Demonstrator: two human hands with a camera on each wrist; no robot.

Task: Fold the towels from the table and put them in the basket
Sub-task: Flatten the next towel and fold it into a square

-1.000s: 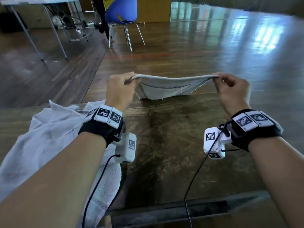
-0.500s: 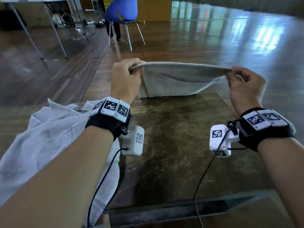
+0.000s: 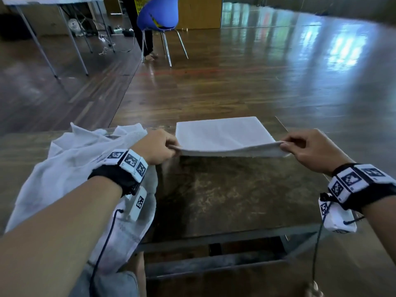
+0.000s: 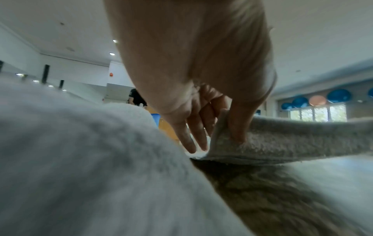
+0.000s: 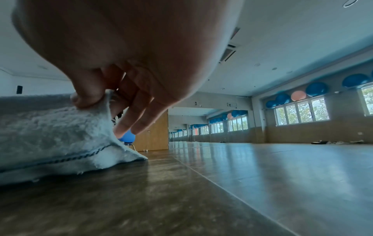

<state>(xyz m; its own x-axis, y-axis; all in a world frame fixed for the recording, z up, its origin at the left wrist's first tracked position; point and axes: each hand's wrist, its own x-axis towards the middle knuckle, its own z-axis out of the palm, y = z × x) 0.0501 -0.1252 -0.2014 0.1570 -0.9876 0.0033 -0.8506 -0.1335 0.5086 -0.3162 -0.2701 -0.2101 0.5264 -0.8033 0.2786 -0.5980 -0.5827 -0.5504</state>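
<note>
A white towel [image 3: 222, 136] lies spread over the far part of the dark table [image 3: 225, 196], its near edge lifted slightly. My left hand [image 3: 169, 146] pinches the near left corner; thumb and fingers clamp the cloth [image 4: 226, 140] in the left wrist view. At the near right corner my right hand [image 3: 287, 144] pinches the towel [image 5: 60, 135] between thumb and forefinger. A crumpled pile of white towels [image 3: 70, 168] sits on the table's left side under my left forearm. No basket is in view on the table.
The table's far edge [image 3: 214, 125] lies just under the towel, with wooden floor beyond. A blue chair [image 3: 158, 13] with a yellow basket [image 3: 141, 3] behind it stands far back, next to a person's legs [image 3: 147, 39]. A grey table [image 3: 53, 1] stands at the back left.
The towel hung in the air past the far edge; both hands have since come down and toward me, laying it flat on the table while still pinching its near corners.
</note>
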